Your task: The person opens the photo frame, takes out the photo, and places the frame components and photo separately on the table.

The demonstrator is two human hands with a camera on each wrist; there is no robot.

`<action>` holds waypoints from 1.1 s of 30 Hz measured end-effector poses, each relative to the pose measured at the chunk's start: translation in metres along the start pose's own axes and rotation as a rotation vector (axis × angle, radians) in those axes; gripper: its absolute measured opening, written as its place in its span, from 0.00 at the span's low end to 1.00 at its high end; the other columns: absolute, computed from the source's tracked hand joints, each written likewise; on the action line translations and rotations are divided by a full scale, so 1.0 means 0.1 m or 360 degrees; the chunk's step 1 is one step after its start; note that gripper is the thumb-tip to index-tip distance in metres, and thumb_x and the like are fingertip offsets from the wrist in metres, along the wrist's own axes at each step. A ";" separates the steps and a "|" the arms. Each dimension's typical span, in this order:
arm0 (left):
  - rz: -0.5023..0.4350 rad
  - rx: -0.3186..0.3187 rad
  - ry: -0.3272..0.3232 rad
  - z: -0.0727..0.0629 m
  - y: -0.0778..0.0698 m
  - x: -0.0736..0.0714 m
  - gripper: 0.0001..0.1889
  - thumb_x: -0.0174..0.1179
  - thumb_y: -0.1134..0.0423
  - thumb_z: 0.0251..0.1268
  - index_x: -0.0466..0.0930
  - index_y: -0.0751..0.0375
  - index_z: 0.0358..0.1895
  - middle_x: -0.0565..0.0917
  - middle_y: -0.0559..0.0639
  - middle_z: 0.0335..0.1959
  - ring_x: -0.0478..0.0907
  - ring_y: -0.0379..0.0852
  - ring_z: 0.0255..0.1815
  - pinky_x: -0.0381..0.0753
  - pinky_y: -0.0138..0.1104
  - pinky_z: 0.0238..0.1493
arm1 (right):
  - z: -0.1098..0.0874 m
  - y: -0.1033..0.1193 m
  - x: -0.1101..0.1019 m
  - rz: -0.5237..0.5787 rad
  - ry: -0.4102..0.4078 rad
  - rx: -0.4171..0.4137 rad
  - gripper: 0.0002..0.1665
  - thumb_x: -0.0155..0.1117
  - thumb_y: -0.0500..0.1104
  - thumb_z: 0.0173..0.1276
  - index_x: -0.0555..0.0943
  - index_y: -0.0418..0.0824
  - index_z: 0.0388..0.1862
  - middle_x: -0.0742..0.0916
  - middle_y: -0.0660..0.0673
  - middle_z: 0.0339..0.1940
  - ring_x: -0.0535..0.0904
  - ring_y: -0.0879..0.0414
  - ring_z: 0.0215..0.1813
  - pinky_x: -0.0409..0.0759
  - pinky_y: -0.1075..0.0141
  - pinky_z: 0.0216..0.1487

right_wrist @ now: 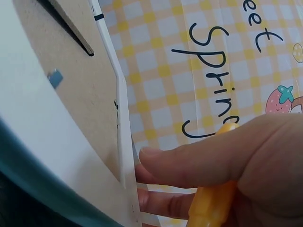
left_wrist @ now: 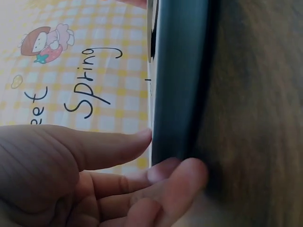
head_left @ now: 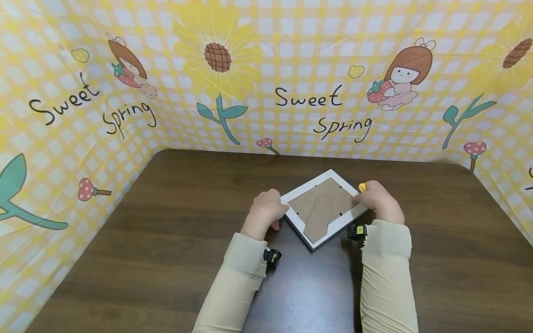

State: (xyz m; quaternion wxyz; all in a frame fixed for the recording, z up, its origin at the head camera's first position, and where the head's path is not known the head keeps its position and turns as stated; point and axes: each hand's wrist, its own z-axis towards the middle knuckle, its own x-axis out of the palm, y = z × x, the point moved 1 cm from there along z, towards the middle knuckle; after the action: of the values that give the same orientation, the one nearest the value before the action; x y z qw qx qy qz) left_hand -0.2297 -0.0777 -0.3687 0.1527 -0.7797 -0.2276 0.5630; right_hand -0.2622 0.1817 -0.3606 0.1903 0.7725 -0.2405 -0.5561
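Observation:
A picture frame [head_left: 302, 200] with a white back rim, brown backing board and dark green side shows its back, one corner pointing toward me. Its stand [head_left: 319, 217] lies folded against the board. At the left corner my left hand [head_left: 265, 209] pinches the frame, thumb on the rim and fingers along the dark side [left_wrist: 177, 80]. My right hand [head_left: 380, 202] holds the right corner between thumb and fingers. A yellow rod-like thing [right_wrist: 213, 203] is tucked in that same hand; its far end is hidden. Whether the frame touches the table is unclear.
The dark wooden table [head_left: 145, 240] spreads around the frame. Yellow checked cloth [head_left: 308, 55] with printed flowers and words stands at the back and sides. A small black camera [head_left: 272, 258] sits on the left wrist, another camera [head_left: 356, 231] on the right.

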 end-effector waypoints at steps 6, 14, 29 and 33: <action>-0.0018 0.0012 -0.0028 0.06 0.02 0.02 0.15 0.55 0.57 0.74 0.80 0.68 0.43 0.82 0.55 0.15 0.84 0.47 0.17 0.77 0.35 0.28 | 0.00 -0.04 -0.02 -0.0043 -0.0005 -0.0074 0.08 0.57 0.36 0.65 0.71 0.30 0.30 0.72 0.42 0.26 0.69 0.50 0.31 0.68 0.63 0.31; -0.0182 0.0016 -0.0040 0.18 0.09 0.06 0.16 0.55 0.58 0.75 0.79 0.71 0.47 0.78 0.51 0.11 0.83 0.44 0.15 0.79 0.34 0.35 | -0.01 -0.13 -0.03 -0.0016 0.0108 -0.0066 0.07 0.55 0.36 0.67 0.72 0.32 0.33 0.71 0.44 0.26 0.68 0.53 0.27 0.69 0.65 0.28; -0.0279 0.0105 -0.0007 0.24 0.07 0.06 0.09 0.57 0.63 0.72 0.79 0.68 0.43 0.81 0.53 0.22 0.85 0.45 0.20 0.77 0.31 0.34 | -0.09 -0.16 -0.07 0.0150 0.0309 -0.0053 0.07 0.55 0.34 0.70 0.72 0.28 0.39 0.76 0.45 0.23 0.72 0.57 0.24 0.72 0.65 0.29; -0.0261 0.0113 -0.0032 0.25 0.07 0.06 0.11 0.58 0.62 0.71 0.78 0.68 0.47 0.81 0.54 0.21 0.83 0.45 0.20 0.75 0.33 0.34 | -0.12 -0.16 -0.09 0.0195 0.0334 -0.0056 0.09 0.56 0.34 0.70 0.73 0.27 0.42 0.77 0.45 0.25 0.74 0.57 0.25 0.73 0.66 0.29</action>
State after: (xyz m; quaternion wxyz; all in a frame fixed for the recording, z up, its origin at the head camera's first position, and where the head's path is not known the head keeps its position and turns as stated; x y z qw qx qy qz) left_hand -0.2507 -0.0809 -0.3845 0.2234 -0.7468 -0.2721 0.5642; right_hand -0.2508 0.1998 -0.3590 0.2616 0.8068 -0.2560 -0.4637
